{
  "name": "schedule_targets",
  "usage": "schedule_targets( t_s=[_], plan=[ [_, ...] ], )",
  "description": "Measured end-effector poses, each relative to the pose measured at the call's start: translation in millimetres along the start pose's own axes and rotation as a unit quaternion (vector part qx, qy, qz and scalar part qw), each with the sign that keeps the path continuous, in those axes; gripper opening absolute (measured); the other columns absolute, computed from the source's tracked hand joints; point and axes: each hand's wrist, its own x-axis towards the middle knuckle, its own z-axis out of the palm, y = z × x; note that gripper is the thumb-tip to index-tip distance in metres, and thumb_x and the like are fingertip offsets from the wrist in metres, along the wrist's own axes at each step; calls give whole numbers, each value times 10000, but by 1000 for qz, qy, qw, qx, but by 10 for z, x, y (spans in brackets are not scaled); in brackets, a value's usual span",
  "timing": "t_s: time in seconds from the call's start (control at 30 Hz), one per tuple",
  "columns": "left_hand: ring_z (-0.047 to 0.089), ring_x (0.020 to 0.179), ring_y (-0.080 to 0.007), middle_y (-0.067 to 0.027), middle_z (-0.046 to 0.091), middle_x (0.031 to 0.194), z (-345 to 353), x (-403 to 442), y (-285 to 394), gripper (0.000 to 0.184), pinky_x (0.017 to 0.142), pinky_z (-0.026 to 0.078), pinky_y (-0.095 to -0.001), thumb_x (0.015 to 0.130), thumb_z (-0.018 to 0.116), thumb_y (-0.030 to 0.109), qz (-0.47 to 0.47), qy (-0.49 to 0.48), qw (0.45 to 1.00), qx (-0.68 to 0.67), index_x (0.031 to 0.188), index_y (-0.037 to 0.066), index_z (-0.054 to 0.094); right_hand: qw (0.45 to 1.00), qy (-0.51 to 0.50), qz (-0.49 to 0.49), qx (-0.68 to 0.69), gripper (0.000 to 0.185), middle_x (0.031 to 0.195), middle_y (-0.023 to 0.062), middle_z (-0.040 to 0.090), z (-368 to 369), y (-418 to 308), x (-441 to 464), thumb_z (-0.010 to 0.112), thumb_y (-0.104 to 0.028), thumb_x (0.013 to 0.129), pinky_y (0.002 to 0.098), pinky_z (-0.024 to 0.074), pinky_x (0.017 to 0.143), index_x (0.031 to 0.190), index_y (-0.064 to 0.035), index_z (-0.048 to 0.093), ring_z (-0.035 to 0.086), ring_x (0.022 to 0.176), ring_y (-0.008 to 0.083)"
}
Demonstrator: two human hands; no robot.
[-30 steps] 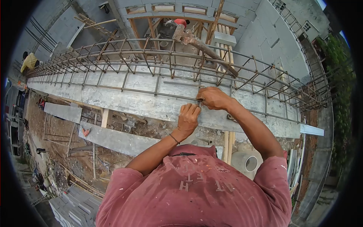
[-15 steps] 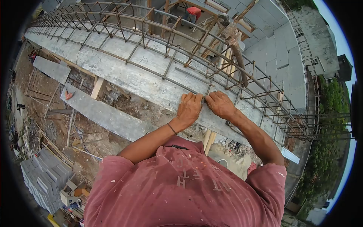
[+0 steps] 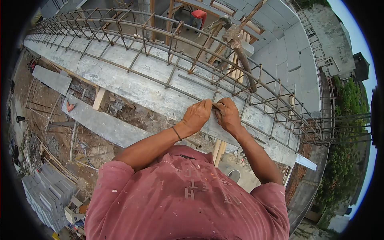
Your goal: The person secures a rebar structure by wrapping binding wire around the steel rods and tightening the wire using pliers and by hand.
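Observation:
My left hand (image 3: 197, 116) is closed, its fingertips pinched together at the outer long bar (image 3: 168, 85) of a rebar cage. Close beside it, my right hand (image 3: 229, 116) is also closed, fingers curled at the crossing of that bar and a crosswise tie. A small dark piece shows between the two hands, but I cannot tell whether it is wire or part of the bar. The rebar cage (image 3: 195, 63) lies over a grey, flat formwork panel (image 3: 138, 86). A loose short bar (image 3: 196, 82) rests on the panel just beyond my hands.
A rusty, mortar-crusted post (image 3: 245, 66) leans across the cage. A grey block wall (image 3: 286, 50) stands beyond. Below are a lower grey board (image 3: 108, 120), a stack of grey blocks (image 3: 45, 196) and a round bucket (image 3: 234, 175). A person in red (image 3: 199, 17) bends over further off.
My right hand has turned, with its wrist and forearm swinging left and inward. My left hand remains at the bar, and the whole view has shifted slightly.

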Motion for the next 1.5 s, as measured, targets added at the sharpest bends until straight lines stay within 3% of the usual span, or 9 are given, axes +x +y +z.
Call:
schedule_targets(
  t_s=[0.3,0.4,0.47,0.5,0.57,0.6,0.67,0.87,1.5],
  plan=[
    [696,768,-407,-203,613,819,25,-3,55,202,623,570,-464,881,598,-66,-16,-31,999,-40,997,11,451,994,70,-13,-86,203,824,101,543,203,-18,-144,670,16,751,407,438,657,954,5,675,538,776,287],
    [738,924,-349,-210,647,946,117,-148,80,267,740,602,-382,882,622,-129,-124,5,972,-200,1039,0,448,989,100,-24,-103,172,805,93,527,204,-24,-158,670,5,760,404,425,645,931,4,672,532,769,278],
    [691,1144,-320,-233,634,1146,187,-215,142,353,902,582,-324,871,634,-168,-343,110,804,-473,1110,-15,425,987,104,-24,-123,134,797,90,520,215,-39,-165,661,-3,784,400,417,641,917,4,671,530,769,272],
    [691,1144,-320,-233,634,1146,197,-240,164,353,902,582,-324,871,634,-168,-341,106,806,-472,1110,-15,425,986,107,-20,-123,134,797,90,520,219,-53,-177,661,-3,784,400,417,641,917,4,671,530,769,272],
    [615,1264,-339,-286,558,1350,163,-209,222,458,994,558,-320,885,593,-170,-423,104,687,-582,1272,-57,376,986,106,-18,-129,116,792,88,519,209,-53,-178,654,-12,809,397,416,643,921,7,675,529,768,267],
    [615,1264,-339,-286,558,1350,111,-184,265,458,994,558,-320,885,593,-170,-421,102,688,-582,1272,-57,376,985,108,-17,-130,116,792,88,519,214,-50,-198,654,-12,809,397,416,643,921,7,675,529,768,267],
    [604,1279,-360,-319,524,1417,-18,-110,345,630,1041,542,-355,892,557,-164,-496,100,601,-619,1444,-79,267,987,97,-18,-127,128,807,91,528,223,-26,-208,656,-13,818,394,427,648,941,13,681,533,774,268],
    [564,1322,-399,-333,486,1464,-95,-7,268,715,1090,513,-418,896,508,-147,-545,45,527,-650,1529,-68,184,990,63,-74,-106,149,837,100,540,126,46,-195,657,-24,822,387,458,670,961,27,666,549,795,270],
    [600,1249,-319,-343,551,1395,128,-106,465,622,971,509,-285,845,568,-159,-482,135,608,-617,1396,-64,297,986,0,-127,-111,99,801,97,512,55,156,-71,670,-34,826,398,448,666,911,0,633,535,768,268]
  ],
)
